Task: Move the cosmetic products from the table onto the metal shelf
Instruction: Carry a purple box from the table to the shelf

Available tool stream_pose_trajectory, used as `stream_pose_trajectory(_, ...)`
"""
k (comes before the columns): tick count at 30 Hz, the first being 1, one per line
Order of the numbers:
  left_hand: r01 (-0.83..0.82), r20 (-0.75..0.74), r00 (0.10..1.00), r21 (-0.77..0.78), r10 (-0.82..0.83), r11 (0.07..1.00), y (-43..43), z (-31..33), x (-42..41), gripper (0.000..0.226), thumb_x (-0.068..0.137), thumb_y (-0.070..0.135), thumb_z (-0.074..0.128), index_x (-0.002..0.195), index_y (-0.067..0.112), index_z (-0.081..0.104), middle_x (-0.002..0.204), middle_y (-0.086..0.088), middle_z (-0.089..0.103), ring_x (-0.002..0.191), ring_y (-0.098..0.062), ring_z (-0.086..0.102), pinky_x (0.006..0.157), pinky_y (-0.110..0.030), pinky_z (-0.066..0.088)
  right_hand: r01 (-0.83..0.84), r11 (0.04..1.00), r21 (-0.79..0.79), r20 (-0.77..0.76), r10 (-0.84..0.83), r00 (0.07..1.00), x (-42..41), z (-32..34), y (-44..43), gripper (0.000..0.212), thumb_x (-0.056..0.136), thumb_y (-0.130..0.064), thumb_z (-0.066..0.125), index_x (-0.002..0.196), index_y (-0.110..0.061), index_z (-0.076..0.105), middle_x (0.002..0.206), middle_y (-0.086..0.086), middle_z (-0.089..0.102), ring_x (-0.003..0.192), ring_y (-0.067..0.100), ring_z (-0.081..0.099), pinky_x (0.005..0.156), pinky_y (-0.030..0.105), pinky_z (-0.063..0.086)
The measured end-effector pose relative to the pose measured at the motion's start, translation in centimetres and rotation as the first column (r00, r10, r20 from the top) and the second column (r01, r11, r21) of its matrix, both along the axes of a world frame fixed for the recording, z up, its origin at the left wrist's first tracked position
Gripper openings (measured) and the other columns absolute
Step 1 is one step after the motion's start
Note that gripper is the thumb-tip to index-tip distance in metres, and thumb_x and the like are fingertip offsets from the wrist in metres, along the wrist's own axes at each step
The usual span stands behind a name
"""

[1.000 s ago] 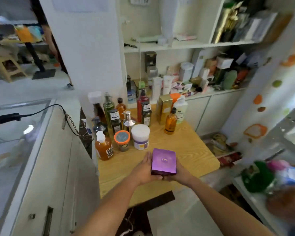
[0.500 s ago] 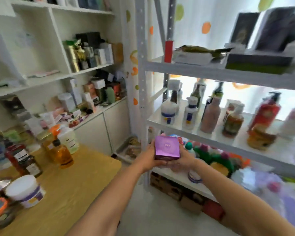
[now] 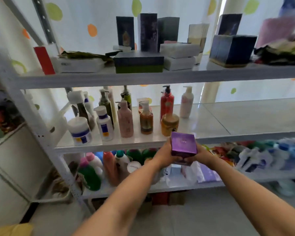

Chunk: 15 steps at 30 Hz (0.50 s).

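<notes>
**Two hands lift the purple box to the shelf's middle tier**

Half a second ago the purple box hung low before the left post of the metal shelf, with the table in sight on the left. Now the table is out of view. The box sits higher, just in front of and slightly below the amber jar on the middle tier. Whether it touches the tier's front edge cannot be told.

The grip is unchanged. The left hand clasps the side left of the jar and the right hand the other side, with the fingers of both curled under the base.

The box looks nearly cubic, with no clear long axis. Its printed top faces up and tips toward the camera.
</notes>
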<state>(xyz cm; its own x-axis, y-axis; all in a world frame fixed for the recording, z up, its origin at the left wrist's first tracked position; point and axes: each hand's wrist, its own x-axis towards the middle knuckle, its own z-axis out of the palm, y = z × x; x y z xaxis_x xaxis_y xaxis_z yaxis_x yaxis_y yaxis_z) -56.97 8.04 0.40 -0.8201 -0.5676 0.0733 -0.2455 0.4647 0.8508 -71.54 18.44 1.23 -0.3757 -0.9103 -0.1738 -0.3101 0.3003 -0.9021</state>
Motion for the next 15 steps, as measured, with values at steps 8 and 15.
stream_pose_trajectory(8,0.036,-0.065,0.997,-0.090,-0.042,0.995,-4.9,-1.0,-13.2,0.076,0.067,0.030,0.085,0.129,0.020,0.042,0.126,-0.002,0.054,0.115,-0.017,0.055,0.098,-0.035,0.048,0.159,0.986,-0.052,0.014,-0.158,0.987,-8.7,2.3,-3.1,0.044,0.063,-0.003,0.079,0.096,-0.023,0.058,0.098,0.008,0.065,0.096,0.025,0.060,0.088,0.039,0.050)
stream_pose_trajectory(15,0.027,-0.052,0.998,-0.070,-0.031,0.997,-8.3,-2.2,-19.8,0.072,0.070,0.026,0.083,0.129,0.022,0.042,0.125,0.001,0.055,0.113,-0.014,0.056,0.093,-0.028,0.047,0.206,0.979,0.005,-0.045,-0.205,0.978,-16.3,-0.2,-7.3,0.070,0.051,-0.024,0.083,0.116,-0.012,0.059,0.107,0.012,0.068,0.099,0.026,0.065,0.086,0.042,0.054)
